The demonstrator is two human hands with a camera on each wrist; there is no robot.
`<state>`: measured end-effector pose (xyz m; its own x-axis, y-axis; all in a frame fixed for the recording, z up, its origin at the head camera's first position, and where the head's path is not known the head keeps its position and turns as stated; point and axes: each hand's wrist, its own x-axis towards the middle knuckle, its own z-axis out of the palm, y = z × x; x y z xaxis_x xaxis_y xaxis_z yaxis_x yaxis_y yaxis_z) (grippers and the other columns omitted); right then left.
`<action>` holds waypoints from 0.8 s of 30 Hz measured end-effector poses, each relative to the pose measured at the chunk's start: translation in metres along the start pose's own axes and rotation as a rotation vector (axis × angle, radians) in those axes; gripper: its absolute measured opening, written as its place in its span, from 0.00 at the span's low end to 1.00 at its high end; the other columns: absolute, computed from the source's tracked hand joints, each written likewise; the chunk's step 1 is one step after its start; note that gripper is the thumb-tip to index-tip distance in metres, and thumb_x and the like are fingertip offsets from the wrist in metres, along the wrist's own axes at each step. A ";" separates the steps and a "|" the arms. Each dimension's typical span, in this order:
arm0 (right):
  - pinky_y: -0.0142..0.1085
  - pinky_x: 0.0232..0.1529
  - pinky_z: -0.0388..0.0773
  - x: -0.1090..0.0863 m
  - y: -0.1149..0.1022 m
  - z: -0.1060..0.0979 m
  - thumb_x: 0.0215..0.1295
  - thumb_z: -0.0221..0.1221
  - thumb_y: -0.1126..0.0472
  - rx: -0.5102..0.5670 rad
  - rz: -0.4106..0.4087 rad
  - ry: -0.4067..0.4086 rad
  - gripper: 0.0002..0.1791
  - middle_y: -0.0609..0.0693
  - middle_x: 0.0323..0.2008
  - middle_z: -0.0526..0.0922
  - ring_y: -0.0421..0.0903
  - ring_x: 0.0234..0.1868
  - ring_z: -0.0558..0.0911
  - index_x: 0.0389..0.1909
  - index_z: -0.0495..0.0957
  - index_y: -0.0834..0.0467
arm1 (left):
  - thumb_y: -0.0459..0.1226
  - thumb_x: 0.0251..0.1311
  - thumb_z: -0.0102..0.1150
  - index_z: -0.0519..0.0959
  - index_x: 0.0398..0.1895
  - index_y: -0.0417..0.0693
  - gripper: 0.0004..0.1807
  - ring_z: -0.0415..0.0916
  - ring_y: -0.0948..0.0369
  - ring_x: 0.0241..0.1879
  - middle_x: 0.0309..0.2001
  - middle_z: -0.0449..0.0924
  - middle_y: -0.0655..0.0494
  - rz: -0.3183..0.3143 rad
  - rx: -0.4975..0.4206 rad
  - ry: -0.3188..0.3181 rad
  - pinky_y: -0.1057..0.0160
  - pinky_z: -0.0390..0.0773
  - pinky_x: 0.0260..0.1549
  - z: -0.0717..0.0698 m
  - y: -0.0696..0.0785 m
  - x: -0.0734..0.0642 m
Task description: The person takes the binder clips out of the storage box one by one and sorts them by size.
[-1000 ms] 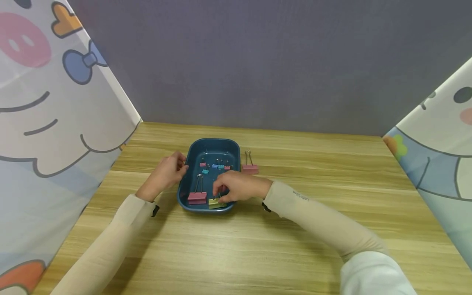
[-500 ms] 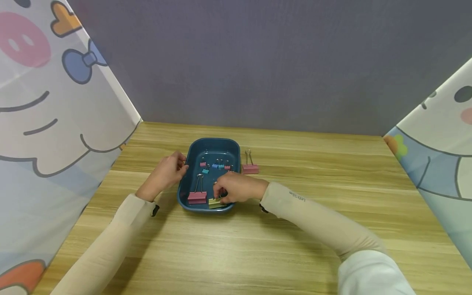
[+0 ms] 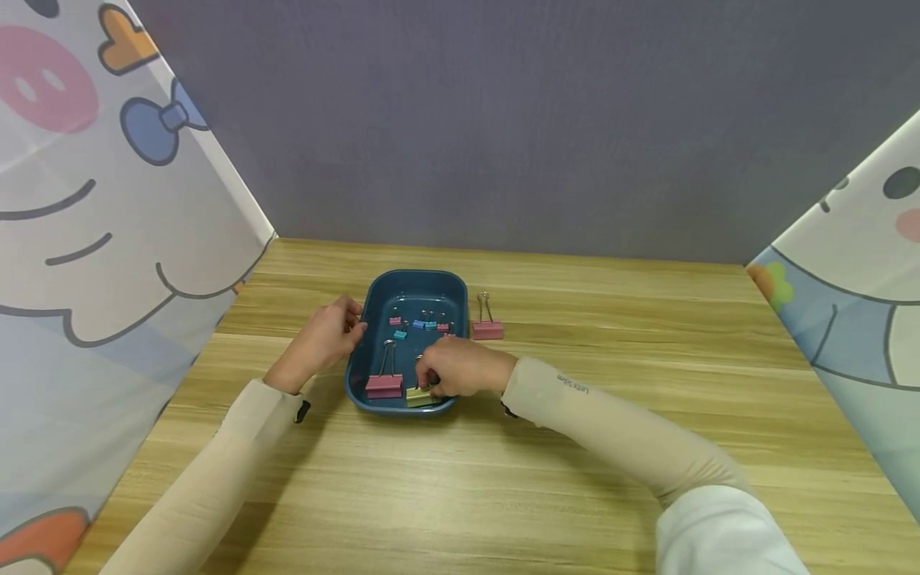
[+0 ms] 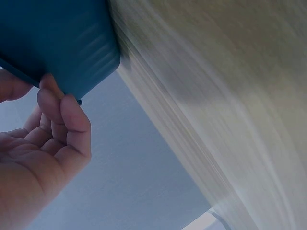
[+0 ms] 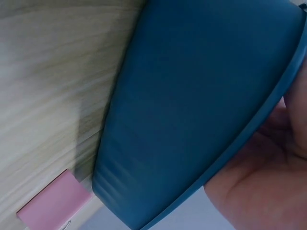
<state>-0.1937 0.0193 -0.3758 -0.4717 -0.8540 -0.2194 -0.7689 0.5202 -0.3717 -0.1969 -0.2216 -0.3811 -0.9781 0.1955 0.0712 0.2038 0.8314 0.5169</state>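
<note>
A dark blue tray (image 3: 424, 283) sits on the wooden table with binder clips inside. My left hand (image 3: 321, 339) pinches its left rim; in the left wrist view the fingers (image 4: 74, 117) curl against the tray's outer wall (image 4: 81, 52). Reaching over the right rim, my right hand (image 3: 467, 366) pinches a yellow binder clip (image 3: 419, 398) at the tray's near end, covering its right part. Left of it stands a large pink binder clip (image 3: 384, 386), handles pointing away. In the right wrist view the tray wall (image 5: 192, 96) hides the right fingertips and the yellow clip.
Several small clips lie toward the tray's far half, among them a teal clip (image 3: 400, 335) and a blue clip (image 3: 419, 324). Another large pink binder clip (image 3: 488, 330) lies on the table just right of the tray. A grey panel (image 3: 503, 144) rises behind the table (image 3: 611, 319).
My right forearm has shifted slightly left and the hand has turned a little at the yellow binder clip. The left hand and tray stay put.
</note>
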 end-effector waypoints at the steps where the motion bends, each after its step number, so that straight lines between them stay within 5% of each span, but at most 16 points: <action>1: 0.32 0.42 0.69 0.000 -0.001 0.000 0.56 0.68 0.61 -0.003 0.006 -0.001 0.05 0.38 0.28 0.79 0.36 0.31 0.74 0.33 0.83 0.51 | 0.32 0.63 0.55 0.70 0.45 0.31 0.13 0.74 0.52 0.33 0.36 0.77 0.42 0.001 0.000 0.000 0.56 0.76 0.32 0.000 0.000 0.000; 24: 0.35 0.40 0.72 0.008 -0.008 0.002 0.53 0.68 0.64 -0.055 0.084 0.004 0.08 0.39 0.28 0.79 0.38 0.30 0.74 0.33 0.82 0.51 | 0.32 0.62 0.55 0.71 0.45 0.31 0.12 0.73 0.53 0.31 0.35 0.77 0.42 0.013 -0.005 0.007 0.57 0.76 0.30 0.001 0.000 -0.001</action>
<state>-0.1904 0.0087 -0.3764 -0.5368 -0.8075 -0.2444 -0.7492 0.5895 -0.3020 -0.1959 -0.2212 -0.3816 -0.9756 0.2028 0.0842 0.2166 0.8259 0.5206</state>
